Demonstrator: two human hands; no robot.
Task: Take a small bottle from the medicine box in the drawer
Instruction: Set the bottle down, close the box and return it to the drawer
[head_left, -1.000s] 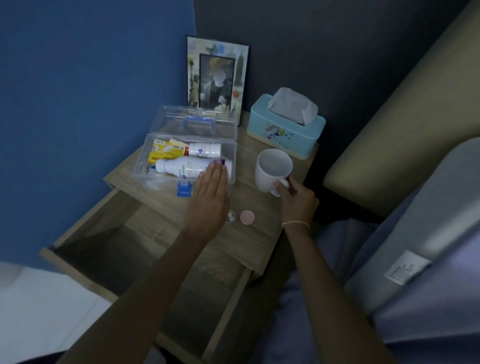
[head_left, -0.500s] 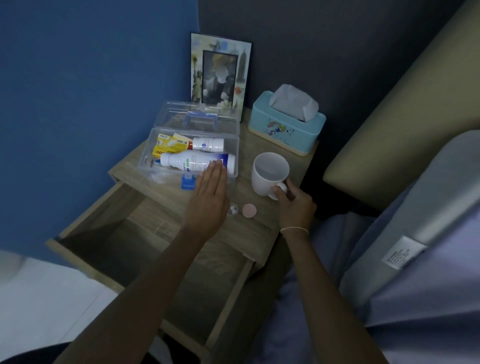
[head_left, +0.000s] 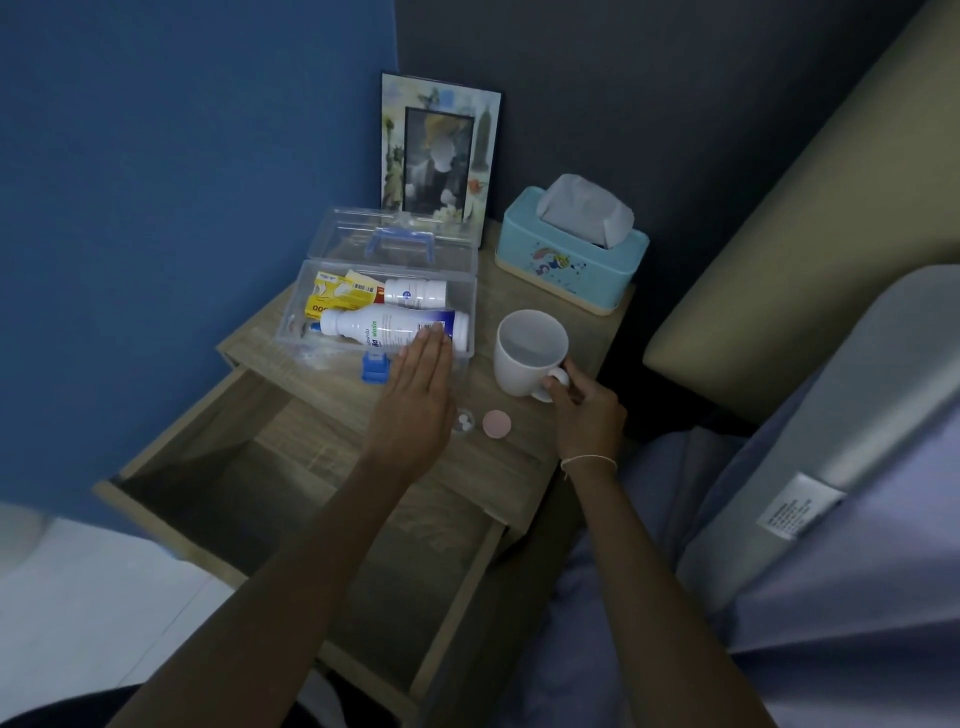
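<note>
Reach step: left hand (head_left: 415, 400) flat, fingers (head_left: 428, 353) together over medicine box (head_left: 291, 306); right hand (head_left: 584, 415) clamps mug (head_left: 524, 358). Next, probably pinch small bottle (head_left: 415, 292).

medicine box (head_left: 470, 291): clear plastic, lid flipped open toward the far side, sitting on the nightstand top (head_left: 519, 462), blue latch on its near edge
inside it: big white bottle (head_left: 384, 328) lying on its side, a smaller white bottle (head_left: 415, 292) behind it, yellow packet (head_left: 332, 296) at the left
left hand (head_left: 418, 400): flat, fingers straight and together, fingertips over the near rim of the box by the big bottle
right hand (head_left: 584, 410): pinching the handle of the white mug (head_left: 524, 353), just right of the box
between the hands: pink cap (head_left: 496, 424) and a tiny clear container (head_left: 463, 421) with white pills
drawer (head_left: 457, 587): pulled out, looks empty
far side: photo frame (head_left: 440, 148), teal tissue box (head_left: 571, 249)
</note>
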